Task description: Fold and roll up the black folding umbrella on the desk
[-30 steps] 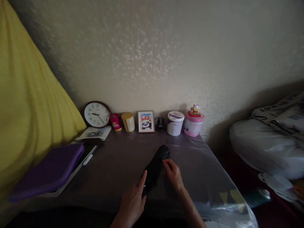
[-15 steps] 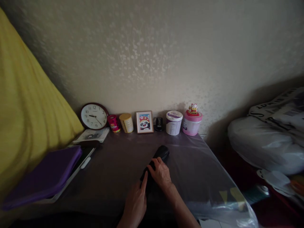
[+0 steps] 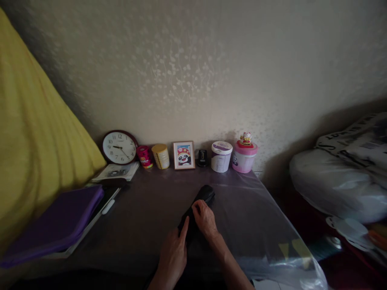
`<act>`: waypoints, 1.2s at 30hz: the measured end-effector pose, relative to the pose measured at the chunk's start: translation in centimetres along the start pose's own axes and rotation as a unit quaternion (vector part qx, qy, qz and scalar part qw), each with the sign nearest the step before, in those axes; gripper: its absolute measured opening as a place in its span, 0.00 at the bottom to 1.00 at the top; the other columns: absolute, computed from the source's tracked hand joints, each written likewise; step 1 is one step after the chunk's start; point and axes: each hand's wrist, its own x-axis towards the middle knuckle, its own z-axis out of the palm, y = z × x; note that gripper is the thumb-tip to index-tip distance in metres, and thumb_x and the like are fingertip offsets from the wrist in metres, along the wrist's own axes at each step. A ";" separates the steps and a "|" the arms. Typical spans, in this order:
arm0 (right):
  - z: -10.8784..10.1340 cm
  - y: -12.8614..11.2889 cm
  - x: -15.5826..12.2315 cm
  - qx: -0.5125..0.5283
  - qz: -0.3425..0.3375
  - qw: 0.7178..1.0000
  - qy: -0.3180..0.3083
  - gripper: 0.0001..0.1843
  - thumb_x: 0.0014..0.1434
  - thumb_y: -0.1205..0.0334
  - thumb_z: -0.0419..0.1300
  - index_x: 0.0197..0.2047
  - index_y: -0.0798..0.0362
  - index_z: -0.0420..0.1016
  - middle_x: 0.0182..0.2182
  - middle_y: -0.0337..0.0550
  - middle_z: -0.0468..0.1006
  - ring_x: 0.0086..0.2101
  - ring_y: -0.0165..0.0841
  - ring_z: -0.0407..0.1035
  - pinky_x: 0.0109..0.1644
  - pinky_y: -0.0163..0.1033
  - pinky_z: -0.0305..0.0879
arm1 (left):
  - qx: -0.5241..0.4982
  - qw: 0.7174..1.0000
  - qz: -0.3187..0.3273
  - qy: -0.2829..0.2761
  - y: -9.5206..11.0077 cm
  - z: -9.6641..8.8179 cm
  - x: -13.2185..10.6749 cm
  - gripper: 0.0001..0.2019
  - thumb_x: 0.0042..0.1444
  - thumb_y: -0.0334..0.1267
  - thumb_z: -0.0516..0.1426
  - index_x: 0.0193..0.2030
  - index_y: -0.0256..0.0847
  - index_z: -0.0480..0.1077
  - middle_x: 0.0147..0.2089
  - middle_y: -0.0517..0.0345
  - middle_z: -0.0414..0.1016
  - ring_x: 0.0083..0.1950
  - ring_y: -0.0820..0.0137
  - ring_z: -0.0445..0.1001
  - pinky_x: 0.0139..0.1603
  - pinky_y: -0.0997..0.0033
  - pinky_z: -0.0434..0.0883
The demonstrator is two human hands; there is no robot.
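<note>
A long black object, perhaps a folded umbrella, lies slantwise on the dark table, which is covered with clear plastic. My right hand lies over its middle with the fingers curled around it. My left hand rests against its near end, index finger stretched along the side. The near part of the object is hidden under my hands.
Along the wall stand a round clock, a red tin, a yellow tin, a small framed panda picture, a white tub and a pink tub. A purple folder lies left. Bagged bundles sit right.
My right hand has moved from beside the black object onto it and closed round its middle. My left hand has stayed at the near end.
</note>
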 end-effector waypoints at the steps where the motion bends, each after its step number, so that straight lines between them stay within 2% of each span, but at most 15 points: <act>1: -0.1 0.1 -0.1 0.029 0.012 1.000 0.001 0.09 0.58 0.61 0.47 0.30 0.51 0.66 0.28 0.40 0.71 0.30 0.30 0.67 0.35 0.33 0.60 | 0.001 1.000 -0.003 0.000 0.0 0.0 0.0 0.33 0.54 0.26 0.43 0.65 0.46 0.36 0.45 0.50 0.68 0.46 0.65 0.67 0.47 0.67 0.63; 4: -0.5 0.5 -0.4 0.149 0.058 0.987 0.004 0.11 0.58 0.55 0.48 0.29 0.51 0.65 0.25 0.36 0.68 0.28 0.28 0.65 0.34 0.33 0.62 | -0.007 1.000 -0.005 0.002 0.1 -0.1 0.0 0.33 0.54 0.26 0.44 0.65 0.46 0.35 0.44 0.51 0.67 0.46 0.65 0.67 0.46 0.68 0.63; 7: -1.4 1.0 -1.3 0.284 0.111 0.952 0.002 0.15 0.56 0.49 0.50 0.28 0.52 0.63 0.24 0.35 0.65 0.27 0.28 0.64 0.34 0.33 0.64 | -0.004 1.000 -0.005 0.005 -0.1 0.0 0.0 0.32 0.55 0.27 0.43 0.65 0.47 0.35 0.42 0.52 0.67 0.44 0.66 0.67 0.44 0.68 0.63; 9: -2.4 1.5 -2.1 0.319 0.136 0.938 -0.004 0.16 0.54 0.47 0.51 0.27 0.52 0.63 0.25 0.36 0.65 0.28 0.28 0.64 0.33 0.33 0.65 | -0.003 1.000 -0.003 0.005 -0.1 0.0 0.1 0.32 0.55 0.28 0.43 0.65 0.47 0.35 0.40 0.53 0.67 0.42 0.67 0.67 0.43 0.69 0.64; 13: -5.1 3.4 -3.8 0.231 0.139 0.963 -0.006 0.15 0.54 0.48 0.53 0.30 0.52 0.67 0.25 0.38 0.68 0.28 0.30 0.65 0.32 0.33 0.64 | -0.009 1.000 -0.003 0.000 -0.1 -0.3 0.1 0.31 0.56 0.29 0.42 0.65 0.47 0.34 0.40 0.53 0.67 0.41 0.68 0.67 0.42 0.70 0.63; 18: -7.1 6.2 -5.4 0.119 0.130 0.983 0.042 0.16 0.52 0.48 0.54 0.35 0.52 0.70 0.30 0.43 0.74 0.29 0.33 0.68 0.34 0.35 0.64 | -0.010 1.000 -0.014 -0.011 0.0 -0.5 0.2 0.31 0.57 0.31 0.43 0.65 0.47 0.34 0.41 0.54 0.67 0.41 0.69 0.67 0.42 0.71 0.63; 22: -7.1 7.3 -6.0 0.106 0.136 0.984 0.043 0.17 0.53 0.47 0.53 0.33 0.52 0.71 0.27 0.42 0.74 0.27 0.33 0.68 0.30 0.34 0.63 | -0.014 1.000 -0.014 0.002 -0.4 -0.4 0.4 0.30 0.57 0.33 0.44 0.65 0.48 0.37 0.42 0.53 0.67 0.42 0.68 0.67 0.42 0.70 0.63; 27: -7.2 7.1 -6.1 0.098 0.145 0.984 0.037 0.16 0.54 0.48 0.53 0.34 0.51 0.71 0.27 0.42 0.75 0.28 0.33 0.68 0.32 0.34 0.63 | -0.050 0.998 -0.026 -0.010 -0.9 -0.7 0.9 0.29 0.57 0.36 0.43 0.65 0.46 0.39 0.43 0.53 0.69 0.43 0.69 0.69 0.42 0.71 0.64; 36: -7.2 7.2 -6.1 0.107 0.139 0.983 0.047 0.17 0.53 0.46 0.53 0.33 0.51 0.72 0.26 0.41 0.74 0.26 0.32 0.67 0.31 0.35 0.63 | -0.069 0.997 -0.024 -0.036 -1.2 -1.2 1.0 0.29 0.57 0.36 0.42 0.65 0.46 0.37 0.50 0.53 0.69 0.48 0.70 0.68 0.47 0.72 0.63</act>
